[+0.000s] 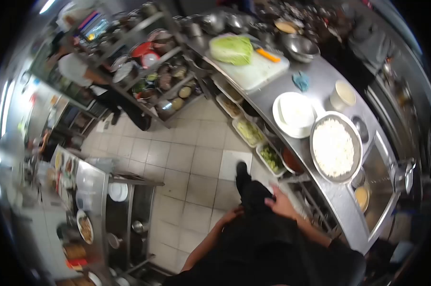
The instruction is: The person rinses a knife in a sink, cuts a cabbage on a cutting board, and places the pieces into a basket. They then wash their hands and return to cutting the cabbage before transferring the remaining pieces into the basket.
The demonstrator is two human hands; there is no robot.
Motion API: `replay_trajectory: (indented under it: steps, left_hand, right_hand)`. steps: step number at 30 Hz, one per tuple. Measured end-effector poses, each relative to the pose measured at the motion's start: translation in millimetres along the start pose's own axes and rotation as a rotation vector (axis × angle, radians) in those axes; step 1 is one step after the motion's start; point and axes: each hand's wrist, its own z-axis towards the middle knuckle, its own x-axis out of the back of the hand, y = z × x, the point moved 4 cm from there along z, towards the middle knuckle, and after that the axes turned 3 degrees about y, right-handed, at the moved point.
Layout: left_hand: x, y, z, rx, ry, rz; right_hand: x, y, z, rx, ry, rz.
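My left hand (230, 216) is low in the middle of the head view, beside the dark clothing over my leg. Its fingers look stretched out along the cloth, with nothing visible in them. On the other side of the leg is my right hand (280, 202), fingers apart and holding nothing. Close to it, under the counter, sits a white tray of chopped greens (270, 159). On the steel counter (331, 198) above rests a large metal colander of white grain-like food (337, 148). White plates (283, 114) stand next to it.
A Chinese cabbage (230, 50) and an orange-handled knife (268, 55) lie on a white cutting board (258, 74). A sink (380, 183) is at right. Loaded shelves (151, 62) and a person (77, 71) are at far left. A steel table (92, 183) borders the tiled floor (177, 162).
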Motion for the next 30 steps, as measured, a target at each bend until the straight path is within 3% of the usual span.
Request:
replay_trajectory:
  steps: [3,4,5,7,9,11,13,16,17,19,22,24,27,29,30]
  left_hand:
    - [75,41,6,0.115,0.061,-0.212]
    - [104,53,9,0.069,0.107,-0.131]
    - [133,67,10,0.021,0.148,-0.05]
    - [198,93,24,0.01,0.262,0.11]
    - [257,193,32,-0.227,0.302,0.395]
    - [310,293,47,-0.333,0.332,0.579]
    - [360,371,73,-0.607,0.435,0.784]
    - [372,537,105,-0.753,0.399,0.842]
    - [370,578,123,-0.81,0.374,0.895]
    - [366,636,164,-0.847,0.38,1.128]
    - [362,687,249,-0.932,0.263,1.157]
    - [352,703,295,-0.867,0.242,1.252]
    - [331,707,322,-0.799,0.029,1.503]
    - [331,704,322,-0.845,-0.061,1.608]
    - [331,702,321,-0.991,-0.111,1.66]
  right_hand:
    - [45,-82,102,0.229,0.302,-0.027]
    - [61,-90,151,0.317,0.383,0.047]
    - [80,-114,190,0.247,0.469,-0.078]
    - [116,-125,288,0.322,0.697,-0.25]
    - [151,-120,396,0.536,0.935,-0.393]
    - [184,-126,489,0.469,0.937,-0.535]
    - [193,-120,538,0.444,0.927,-0.635]
    - [194,-107,586,0.153,0.791,-0.927]
    - [196,-104,594,0.12,0.802,-0.934]
    - [189,-106,588,0.266,0.862,-0.978]
    - [182,-113,583,0.138,0.744,-1.01]
    - [176,-123,571,0.077,0.683,-1.05]
    - [146,-135,518,-0.115,0.753,-0.993]
    - [117,-148,466,-0.328,0.769,-0.828]
    - [101,-149,439,-0.47,0.771,-0.678]
